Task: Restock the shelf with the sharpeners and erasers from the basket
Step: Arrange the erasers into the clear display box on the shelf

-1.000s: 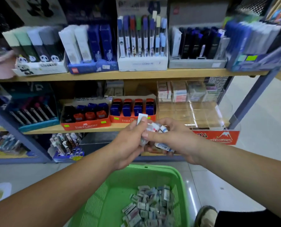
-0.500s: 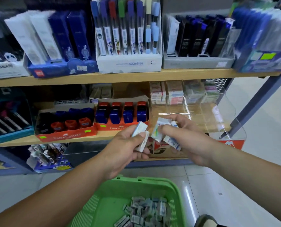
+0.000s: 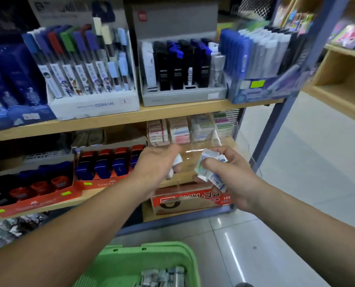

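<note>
Right hand (image 3: 232, 179) grasps a reserve bundle of wrapped erasers (image 3: 206, 167). Left hand (image 3: 153, 168) pinches seemingly two white pieces (image 3: 177, 160) just before the clear tray (image 3: 193, 151) on the shelf (image 3: 89, 196), evidently for slotting in. Remaining stock lies in the near green basket (image 3: 131, 259).

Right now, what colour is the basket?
Green basket, seen in the head view, the only one.

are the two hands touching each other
Apart. The head view shows the left hand and the right hand, each gripping packets, with the clear tray showing through the gap between them.
</note>
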